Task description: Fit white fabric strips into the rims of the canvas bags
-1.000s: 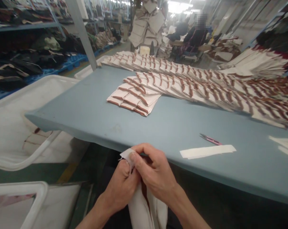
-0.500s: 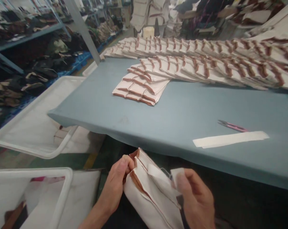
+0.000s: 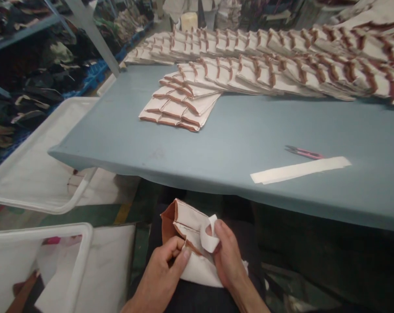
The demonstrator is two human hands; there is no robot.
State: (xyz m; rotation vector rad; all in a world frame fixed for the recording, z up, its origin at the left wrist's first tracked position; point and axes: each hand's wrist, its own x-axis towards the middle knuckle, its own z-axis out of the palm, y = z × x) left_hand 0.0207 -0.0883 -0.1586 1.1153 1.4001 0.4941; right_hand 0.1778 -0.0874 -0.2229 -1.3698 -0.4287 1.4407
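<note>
A cream fabric piece with brown edges (image 3: pixel 192 219) rests over my lap, its brown inner side showing at the upper left. My left hand (image 3: pixel 167 265) pinches its brown edge between thumb and fingers. On the right side of the piece, my right hand (image 3: pixel 228 256) is closed on a curled white strip (image 3: pixel 209 237), its palm against the fabric. On the blue-grey table (image 3: pixel 197 152) lie a flat white strip (image 3: pixel 299 170) and pink-handled thread snips (image 3: pixel 304 152).
Overlapping rows of cream and brown pieces (image 3: pixel 268 78) cover the table's far part. The table's front edge is just beyond my hands. White bins (image 3: pixel 86 261) stand at the left, near a metal post (image 3: pixel 92 37) and loaded shelves.
My right hand has moved left and closer to my left hand, with the strip now curled. The fabric piece has turned and its brown inside shows more. The view has shifted.
</note>
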